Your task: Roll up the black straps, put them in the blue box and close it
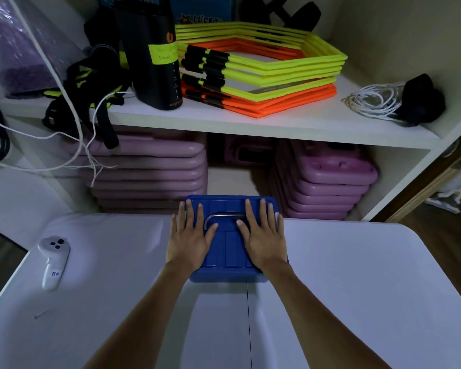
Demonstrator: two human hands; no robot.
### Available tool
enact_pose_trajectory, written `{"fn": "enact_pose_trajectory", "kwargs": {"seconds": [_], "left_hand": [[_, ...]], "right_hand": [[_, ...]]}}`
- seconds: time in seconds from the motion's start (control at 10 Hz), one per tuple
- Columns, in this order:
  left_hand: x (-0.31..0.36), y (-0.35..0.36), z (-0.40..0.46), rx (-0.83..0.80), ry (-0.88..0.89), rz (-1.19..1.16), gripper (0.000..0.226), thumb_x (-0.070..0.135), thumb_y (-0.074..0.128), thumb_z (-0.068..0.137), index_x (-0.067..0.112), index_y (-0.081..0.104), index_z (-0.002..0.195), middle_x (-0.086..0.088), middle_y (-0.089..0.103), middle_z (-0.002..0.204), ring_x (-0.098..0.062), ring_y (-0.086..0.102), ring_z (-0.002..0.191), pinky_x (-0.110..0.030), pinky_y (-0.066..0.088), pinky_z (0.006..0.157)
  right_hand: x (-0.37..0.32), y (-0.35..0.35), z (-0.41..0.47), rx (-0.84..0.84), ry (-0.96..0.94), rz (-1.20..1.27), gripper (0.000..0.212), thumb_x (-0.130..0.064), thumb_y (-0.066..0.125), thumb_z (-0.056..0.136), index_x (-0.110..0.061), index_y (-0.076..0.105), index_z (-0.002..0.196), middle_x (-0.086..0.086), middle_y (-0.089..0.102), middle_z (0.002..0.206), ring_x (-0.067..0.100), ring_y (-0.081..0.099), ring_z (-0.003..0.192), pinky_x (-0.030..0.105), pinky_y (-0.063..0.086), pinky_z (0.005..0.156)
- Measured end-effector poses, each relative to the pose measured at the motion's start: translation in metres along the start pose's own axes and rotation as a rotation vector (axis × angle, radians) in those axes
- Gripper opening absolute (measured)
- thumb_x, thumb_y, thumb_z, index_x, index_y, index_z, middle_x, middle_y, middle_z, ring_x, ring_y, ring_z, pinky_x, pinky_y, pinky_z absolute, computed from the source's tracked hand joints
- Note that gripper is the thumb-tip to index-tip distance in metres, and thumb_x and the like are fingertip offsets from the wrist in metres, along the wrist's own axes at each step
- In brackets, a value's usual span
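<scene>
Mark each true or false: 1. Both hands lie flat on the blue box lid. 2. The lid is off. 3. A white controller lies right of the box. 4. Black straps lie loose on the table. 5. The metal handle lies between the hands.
1. True: left hand and right hand press flat on the box.
2. False: the lid is on.
3. False: the controller lies left.
4. False: none show on the table.
5. True: handle.
</scene>
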State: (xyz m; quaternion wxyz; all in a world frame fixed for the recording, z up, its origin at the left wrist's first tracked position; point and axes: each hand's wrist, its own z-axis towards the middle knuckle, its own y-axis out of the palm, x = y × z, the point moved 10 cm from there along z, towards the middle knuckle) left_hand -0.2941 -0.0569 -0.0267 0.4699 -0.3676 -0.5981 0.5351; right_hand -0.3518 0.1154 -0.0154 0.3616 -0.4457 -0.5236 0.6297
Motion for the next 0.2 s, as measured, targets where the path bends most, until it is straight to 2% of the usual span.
{"fn": "enact_pose_trajectory", "kwargs": {"seconds": [0.1, 0.2], "left_hand": [[0.0011, 0.0021, 0.0040, -0.019, 0.007, -0.002, 0.087, 0.063, -0.017, 0.080, 0.014, -0.007, 0.151, -0.013, -0.012, 0.159, -0.029, -0.018, 0.145, -0.046, -0.002, 0.120], [-0.0016, 0.0025, 0.0076, -0.025, 0.018, 0.009, 0.091, 0.065, -0.018, 0.077, 0.014, -0.007, 0.151, -0.013, -0.013, 0.159, -0.030, -0.017, 0.145, -0.050, -0.004, 0.118]], "right_hand": [[-0.0010, 0.0090, 0.0069, -0.100, -0.030, -0.015, 0.087, -0.067, -0.035, 0.072, -0.031, -0.019, 0.150, 0.009, -0.015, 0.163, 0.025, -0.017, 0.149, 0.045, -0.009, 0.120], [-0.0008, 0.0157, 0.0098, -0.209, -0.025, 0.026, 0.066, -0.062, -0.007, 0.094, -0.031, -0.019, 0.151, 0.008, -0.023, 0.161, 0.024, -0.023, 0.147, 0.046, -0.013, 0.119]]}}
